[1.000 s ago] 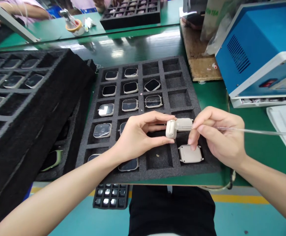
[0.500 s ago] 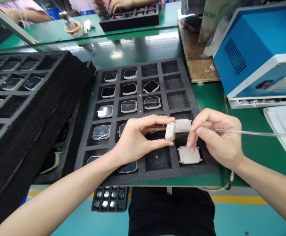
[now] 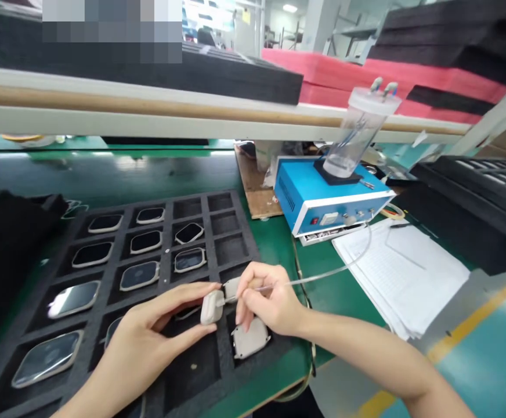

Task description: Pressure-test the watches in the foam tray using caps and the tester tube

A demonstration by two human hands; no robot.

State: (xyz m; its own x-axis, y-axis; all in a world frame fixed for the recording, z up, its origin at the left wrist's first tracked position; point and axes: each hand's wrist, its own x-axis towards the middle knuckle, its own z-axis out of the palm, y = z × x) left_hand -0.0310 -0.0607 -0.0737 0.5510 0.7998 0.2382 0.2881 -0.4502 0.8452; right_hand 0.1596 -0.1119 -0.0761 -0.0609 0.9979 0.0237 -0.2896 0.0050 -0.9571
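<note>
My left hand pinches a beige smartwatch case, held edge-on between thumb and fingers. My right hand is closed around the end of a thin clear tube, whose tip meets or nearly meets the side of the held case; exact contact cannot be made out. Both hands are above a black foam tray with square compartments. Below my right fingers lies a bare beige watch back. Another pale back is partly hidden behind the fingers. Several watches sit screen-up in the left compartments.
Beyond the tray stands a blue machine carrying a clear cylinder; the tube runs to its front. Papers lie to the right. A shelf edge crosses above the bench. Stacked black foam is at the left.
My view has swung up and to the right, bringing the shelf and the whole blue machine into sight. Both hands keep nearly the same hold on the watch case and tube.
</note>
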